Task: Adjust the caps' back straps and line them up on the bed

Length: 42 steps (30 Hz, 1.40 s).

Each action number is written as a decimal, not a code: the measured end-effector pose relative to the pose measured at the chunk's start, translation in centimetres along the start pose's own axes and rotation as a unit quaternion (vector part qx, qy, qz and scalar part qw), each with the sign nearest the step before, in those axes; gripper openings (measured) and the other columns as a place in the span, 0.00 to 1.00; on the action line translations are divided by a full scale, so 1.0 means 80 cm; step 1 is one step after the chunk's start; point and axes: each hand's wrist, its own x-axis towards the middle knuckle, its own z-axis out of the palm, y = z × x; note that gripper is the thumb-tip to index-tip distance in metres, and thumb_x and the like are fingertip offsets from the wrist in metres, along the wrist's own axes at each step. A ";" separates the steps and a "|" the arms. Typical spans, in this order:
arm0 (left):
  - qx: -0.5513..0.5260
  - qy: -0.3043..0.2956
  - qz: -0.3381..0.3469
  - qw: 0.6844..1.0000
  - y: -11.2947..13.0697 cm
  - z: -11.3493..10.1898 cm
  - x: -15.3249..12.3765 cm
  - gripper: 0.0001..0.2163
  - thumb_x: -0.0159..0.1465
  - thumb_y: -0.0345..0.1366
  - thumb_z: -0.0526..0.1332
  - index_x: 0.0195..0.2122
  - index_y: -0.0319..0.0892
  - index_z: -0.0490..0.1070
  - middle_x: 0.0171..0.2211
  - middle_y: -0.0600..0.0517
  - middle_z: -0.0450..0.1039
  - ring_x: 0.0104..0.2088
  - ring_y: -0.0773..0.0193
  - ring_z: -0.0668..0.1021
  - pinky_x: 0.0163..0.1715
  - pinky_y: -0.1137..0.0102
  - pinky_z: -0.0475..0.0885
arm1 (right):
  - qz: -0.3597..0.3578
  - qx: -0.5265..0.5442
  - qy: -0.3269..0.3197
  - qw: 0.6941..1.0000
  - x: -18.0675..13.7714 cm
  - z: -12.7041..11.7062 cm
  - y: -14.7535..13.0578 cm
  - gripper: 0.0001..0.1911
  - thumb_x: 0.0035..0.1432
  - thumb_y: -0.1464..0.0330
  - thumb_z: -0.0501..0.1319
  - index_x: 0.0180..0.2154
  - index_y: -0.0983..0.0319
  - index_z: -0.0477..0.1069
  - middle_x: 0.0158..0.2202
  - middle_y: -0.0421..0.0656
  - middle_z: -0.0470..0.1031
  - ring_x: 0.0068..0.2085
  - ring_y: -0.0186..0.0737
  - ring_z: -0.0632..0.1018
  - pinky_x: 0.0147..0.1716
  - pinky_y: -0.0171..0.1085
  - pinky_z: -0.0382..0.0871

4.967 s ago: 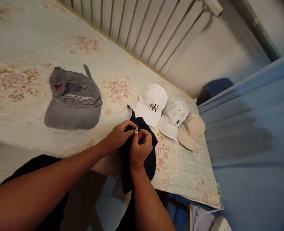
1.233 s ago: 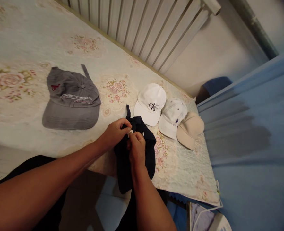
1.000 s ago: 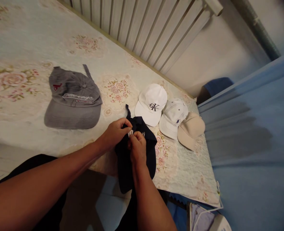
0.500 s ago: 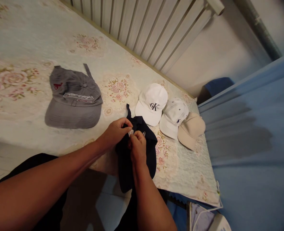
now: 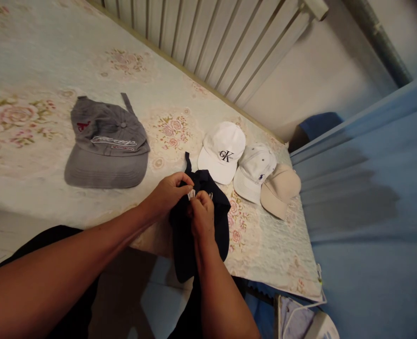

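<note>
A black cap (image 5: pixel 220 226) lies at the front edge of the bed-like surface, its brim hanging toward me and its strap sticking up at the back. A small white label (image 5: pixel 192 194) shows inside it. My left hand (image 5: pixel 171 192) pinches at the label's upper end with thumb and forefinger. Just below, my right hand (image 5: pixel 203 214) is closed, its fingertips at the label's lower end. My wrists and fingers hide part of the cap's inside.
To the left lies a grey cap (image 5: pixel 107 146). Beyond the black cap, a white cap (image 5: pixel 222 150), a second white cap (image 5: pixel 256 172) and a beige cap (image 5: pixel 282 188) sit in a row on the floral cover (image 5: pixel 173 75). A radiator (image 5: pixel 201 42) stands behind; a blue curtain (image 5: pixel 363 188) hangs right.
Almost nothing differs. The whole view has shifted very slightly, and a little more of the white label shows between my fingertips.
</note>
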 end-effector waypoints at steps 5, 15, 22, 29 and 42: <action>-0.014 -0.007 0.011 1.000 0.003 -0.002 0.000 0.04 0.55 0.35 0.60 0.31 0.43 0.69 0.25 0.57 0.67 0.27 0.66 0.69 0.28 0.70 0.62 | -0.011 -0.007 -0.014 1.000 -0.001 -0.003 -0.006 0.07 0.49 0.71 0.53 0.22 0.58 0.57 0.16 0.31 0.58 0.20 0.30 0.60 0.19 0.31 0.52; -0.018 -0.009 0.019 1.000 0.002 -0.002 -0.002 0.04 0.56 0.36 0.60 0.32 0.43 0.69 0.25 0.56 0.68 0.28 0.65 0.71 0.30 0.69 0.64 | -0.018 0.010 -0.023 1.000 0.000 -0.005 -0.006 0.10 0.55 0.64 0.55 0.24 0.59 0.61 0.18 0.32 0.60 0.20 0.30 0.62 0.21 0.32 0.55; 0.013 0.002 0.038 0.999 0.001 -0.001 -0.002 0.03 0.57 0.36 0.59 0.32 0.43 0.69 0.27 0.56 0.68 0.29 0.65 0.70 0.31 0.69 0.64 | -0.024 -0.002 -0.016 1.000 0.000 -0.004 -0.005 0.13 0.56 0.62 0.58 0.23 0.59 0.59 0.17 0.31 0.59 0.20 0.29 0.61 0.20 0.31 0.54; 0.006 -0.005 0.037 0.999 0.003 -0.001 -0.003 0.03 0.58 0.36 0.60 0.32 0.43 0.69 0.27 0.57 0.67 0.29 0.65 0.70 0.31 0.69 0.63 | -0.025 -0.024 -0.008 0.999 0.001 -0.004 -0.004 0.13 0.54 0.64 0.58 0.23 0.59 0.57 0.17 0.31 0.57 0.20 0.29 0.60 0.20 0.31 0.54; 0.045 -0.018 0.044 0.998 -0.007 -0.003 0.001 0.07 0.55 0.37 0.62 0.35 0.43 0.71 0.27 0.57 0.68 0.30 0.64 0.69 0.32 0.69 0.63 | -0.018 -0.010 -0.001 1.000 0.006 -0.003 0.006 0.14 0.54 0.63 0.59 0.22 0.59 0.56 0.16 0.30 0.56 0.20 0.28 0.59 0.19 0.31 0.52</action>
